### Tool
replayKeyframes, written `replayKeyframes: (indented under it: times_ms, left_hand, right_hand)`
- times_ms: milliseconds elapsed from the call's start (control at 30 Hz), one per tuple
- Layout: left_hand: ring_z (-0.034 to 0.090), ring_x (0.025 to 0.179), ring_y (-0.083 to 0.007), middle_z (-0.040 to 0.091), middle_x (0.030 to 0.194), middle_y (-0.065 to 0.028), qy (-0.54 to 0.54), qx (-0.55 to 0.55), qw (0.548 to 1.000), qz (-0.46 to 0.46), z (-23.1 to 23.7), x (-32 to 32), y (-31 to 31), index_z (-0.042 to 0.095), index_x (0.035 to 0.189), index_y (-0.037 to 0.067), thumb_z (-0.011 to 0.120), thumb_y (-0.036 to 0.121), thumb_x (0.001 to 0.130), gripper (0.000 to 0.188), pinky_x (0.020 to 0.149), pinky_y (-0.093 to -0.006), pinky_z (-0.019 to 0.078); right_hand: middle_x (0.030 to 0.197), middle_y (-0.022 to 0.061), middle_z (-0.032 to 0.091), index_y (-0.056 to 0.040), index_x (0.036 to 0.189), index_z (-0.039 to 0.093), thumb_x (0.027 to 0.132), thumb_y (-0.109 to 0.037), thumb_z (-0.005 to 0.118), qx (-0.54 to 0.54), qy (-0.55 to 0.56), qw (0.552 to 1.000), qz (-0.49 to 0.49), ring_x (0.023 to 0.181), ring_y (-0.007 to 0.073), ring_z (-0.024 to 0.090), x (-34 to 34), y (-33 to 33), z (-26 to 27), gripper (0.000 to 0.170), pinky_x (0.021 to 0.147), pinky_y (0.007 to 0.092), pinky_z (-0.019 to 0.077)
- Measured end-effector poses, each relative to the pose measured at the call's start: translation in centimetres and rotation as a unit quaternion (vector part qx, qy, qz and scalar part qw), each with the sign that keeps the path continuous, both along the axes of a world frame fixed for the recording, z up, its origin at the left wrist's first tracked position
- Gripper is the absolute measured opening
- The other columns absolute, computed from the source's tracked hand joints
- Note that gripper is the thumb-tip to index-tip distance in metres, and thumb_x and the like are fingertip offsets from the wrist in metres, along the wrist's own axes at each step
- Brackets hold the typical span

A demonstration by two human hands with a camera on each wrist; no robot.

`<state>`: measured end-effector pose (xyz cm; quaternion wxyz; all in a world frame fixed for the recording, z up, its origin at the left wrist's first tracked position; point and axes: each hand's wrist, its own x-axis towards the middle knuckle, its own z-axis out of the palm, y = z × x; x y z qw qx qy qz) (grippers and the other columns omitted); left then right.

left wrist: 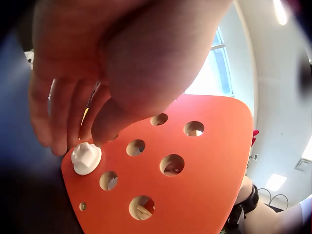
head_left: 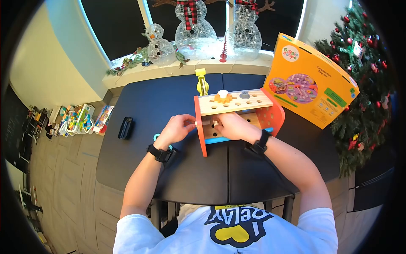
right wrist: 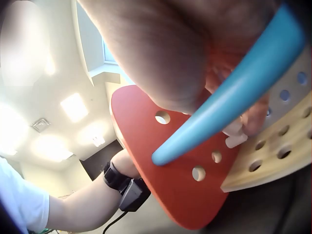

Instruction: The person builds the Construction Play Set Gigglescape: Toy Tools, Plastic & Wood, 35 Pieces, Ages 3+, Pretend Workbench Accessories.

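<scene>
A wooden toy workbench has red side panels (left wrist: 209, 170), a pale pegboard top (head_left: 258, 100) and a blue rod (right wrist: 219, 105). My left hand (head_left: 176, 128) is outside the left panel, with thumb and fingertips around the head of a white plastic bolt (left wrist: 86, 158) set in that panel. Under the top board, my right hand (head_left: 234, 126) reaches inside the bench and pinches a white plastic piece (right wrist: 236, 139) near the panel's inner face. The palm hides part of its fingers. On top sit an orange gear (head_left: 223, 99) with a white knob and a grey knob (head_left: 245, 95).
A yellow toy tool (head_left: 202, 82) lies behind the bench on the black table (head_left: 148, 99). An orange play-set box (head_left: 311, 80) stands at the back right. Left are a black case (head_left: 125, 128) and a light-blue piece (head_left: 156, 136) by the left wrist.
</scene>
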<state>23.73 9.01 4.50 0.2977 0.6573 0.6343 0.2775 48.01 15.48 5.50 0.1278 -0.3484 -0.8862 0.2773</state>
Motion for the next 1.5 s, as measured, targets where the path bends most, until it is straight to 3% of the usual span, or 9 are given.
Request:
replayKeyframes:
  times_ms: [333, 767, 1000, 1233, 1500]
  left_hand:
    - [0.077, 0.090, -0.0260, 0.079, 0.095, -0.0168, -0.049, 0.023, 0.999, 0.004, -1.9, -0.2, 0.8, 0.075, 0.110, -0.002, 0.073, 0.003, 0.091, 0.020, 0.082, -0.0368, 0.0595]
    - [0.077, 0.083, -0.0261, 0.078, 0.091, -0.0168, -0.040, 0.038, 0.998, 0.023, -2.8, 0.1, 1.2, 0.074, 0.105, -0.002, 0.077, 0.004, 0.088, 0.019, 0.075, -0.0371, 0.0596]
    - [0.077, 0.082, -0.0257, 0.078, 0.089, -0.0165, -0.012, 0.050, 0.998, 0.030, -2.0, 0.8, 0.9, 0.074, 0.104, -0.003, 0.076, 0.003, 0.087, 0.018, 0.075, -0.0373, 0.0599]
    - [0.077, 0.081, -0.0249, 0.078, 0.089, -0.0169, -0.020, 0.057, 0.998, 0.028, -2.4, 0.7, 0.9, 0.074, 0.104, -0.003, 0.075, 0.002, 0.088, 0.017, 0.073, -0.0368, 0.0592]
    - [0.076, 0.080, -0.0245, 0.078, 0.088, -0.0165, -0.022, 0.049, 0.998, 0.036, -2.5, 0.8, 1.0, 0.074, 0.105, -0.003, 0.074, 0.002, 0.088, 0.017, 0.073, -0.0365, 0.0590]
  right_hand:
    - [0.109, 0.0185, 0.071, 0.0016, 0.115, 0.064, 0.091, -0.005, 0.068, -0.021, -0.016, 0.999, -0.040, 0.104, 0.0370, 0.068, -2.4, 2.0, -2.4, 0.025, 0.095, 0.0432, 0.0544]
    - [0.111, 0.0209, 0.071, -0.0002, 0.116, 0.065, 0.093, -0.001, 0.062, 0.018, -0.004, 1.000, -0.023, 0.107, 0.0411, 0.066, -2.6, 2.5, -3.5, 0.023, 0.092, 0.0457, 0.0540]
    - [0.113, 0.0217, 0.072, 0.0013, 0.118, 0.066, 0.096, 0.000, 0.059, -0.031, 0.025, 0.999, -0.032, 0.104, 0.0416, 0.065, -2.5, 2.9, -4.3, 0.022, 0.090, 0.0450, 0.0534]
    - [0.100, 0.0199, 0.067, 0.0011, 0.105, 0.061, 0.092, 0.003, 0.060, -0.043, 0.018, 0.999, -0.026, 0.095, 0.0397, 0.065, -2.4, 2.1, -2.6, 0.014, 0.084, 0.0461, 0.0528]
    - [0.100, 0.0215, 0.067, 0.0018, 0.105, 0.061, 0.090, 0.002, 0.063, 0.008, 0.003, 1.000, -0.018, 0.093, 0.0409, 0.064, -2.3, 1.9, -2.8, 0.015, 0.082, 0.0464, 0.0523]
